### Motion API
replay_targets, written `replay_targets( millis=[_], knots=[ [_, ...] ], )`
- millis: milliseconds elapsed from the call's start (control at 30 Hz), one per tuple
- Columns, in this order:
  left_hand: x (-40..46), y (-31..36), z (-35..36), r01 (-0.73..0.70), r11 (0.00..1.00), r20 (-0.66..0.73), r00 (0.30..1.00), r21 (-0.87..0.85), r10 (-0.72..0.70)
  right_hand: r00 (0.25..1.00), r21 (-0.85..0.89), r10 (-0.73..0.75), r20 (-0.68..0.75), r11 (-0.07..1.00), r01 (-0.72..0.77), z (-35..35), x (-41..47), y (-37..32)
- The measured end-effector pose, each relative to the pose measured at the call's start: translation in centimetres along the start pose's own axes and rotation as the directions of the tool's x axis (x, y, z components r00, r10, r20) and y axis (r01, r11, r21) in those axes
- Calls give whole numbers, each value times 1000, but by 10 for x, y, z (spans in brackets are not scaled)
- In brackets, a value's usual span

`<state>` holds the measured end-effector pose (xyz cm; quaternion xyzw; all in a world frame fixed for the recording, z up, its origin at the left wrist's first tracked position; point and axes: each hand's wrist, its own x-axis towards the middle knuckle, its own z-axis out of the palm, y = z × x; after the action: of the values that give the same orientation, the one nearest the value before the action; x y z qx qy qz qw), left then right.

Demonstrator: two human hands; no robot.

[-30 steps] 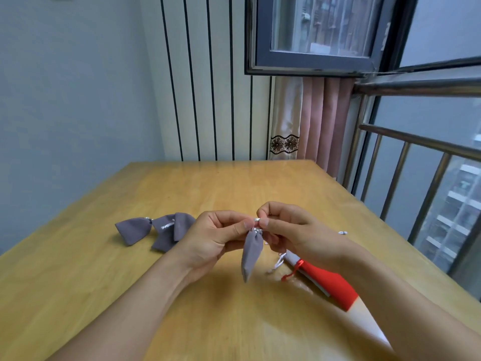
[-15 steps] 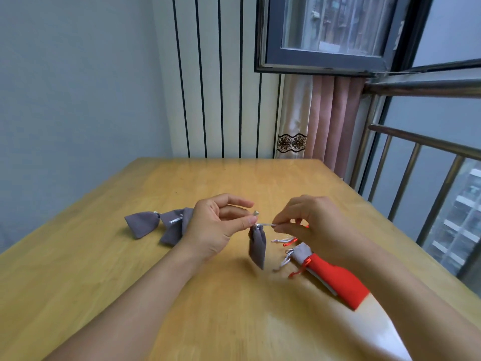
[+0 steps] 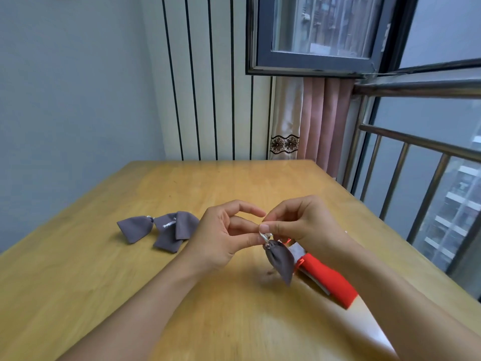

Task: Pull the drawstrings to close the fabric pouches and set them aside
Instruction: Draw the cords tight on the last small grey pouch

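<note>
A small grey fabric pouch hangs above the wooden table, its mouth gathered tight. My left hand pinches the pouch's neck between thumb and fingertip. My right hand pinches the pale drawstring just above the neck, touching the left fingertips. Several closed grey pouches lie in a small heap on the table to the left of my left hand. Behind my right wrist lies a red pouch with a pale pouch at its upper end, partly hidden.
The table's right edge runs beside a metal railing and a window. A pink curtain hangs at the far right corner. A striped wall stands behind the table's far edge.
My right hand had drawn the string out to the right, then came back to meet the left fingers. The pouch swung to the right and now hangs tilted.
</note>
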<state>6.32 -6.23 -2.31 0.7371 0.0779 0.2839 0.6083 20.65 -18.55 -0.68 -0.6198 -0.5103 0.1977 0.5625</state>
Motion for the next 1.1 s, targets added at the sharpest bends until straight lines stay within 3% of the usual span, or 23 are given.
replay_targets(
  millis=[167,300,433,567,833,967,1100],
  knots=[
    [1,-8,4,-43,999,-78,996,23,45,979,243,192,68,949,-203,2,2,10],
    [4,-10,4,-107,993,-175,978,48,114,982,233,171,78,955,-184,2,4,14],
    [5,-15,3,-87,979,-202,972,183,124,969,283,241,-43,933,-220,12,5,21],
    [4,-18,5,-90,937,-205,964,338,167,949,370,314,-30,885,-281,20,4,30],
    [4,-16,6,-68,951,-271,950,301,154,972,268,226,71,934,-237,18,6,22],
    [4,-14,6,-75,955,-324,930,288,171,979,167,197,47,965,-203,15,6,17],
    [-1,-13,8,-128,868,-298,907,480,298,997,-16,71,-32,997,-72,18,2,18]
  ],
)
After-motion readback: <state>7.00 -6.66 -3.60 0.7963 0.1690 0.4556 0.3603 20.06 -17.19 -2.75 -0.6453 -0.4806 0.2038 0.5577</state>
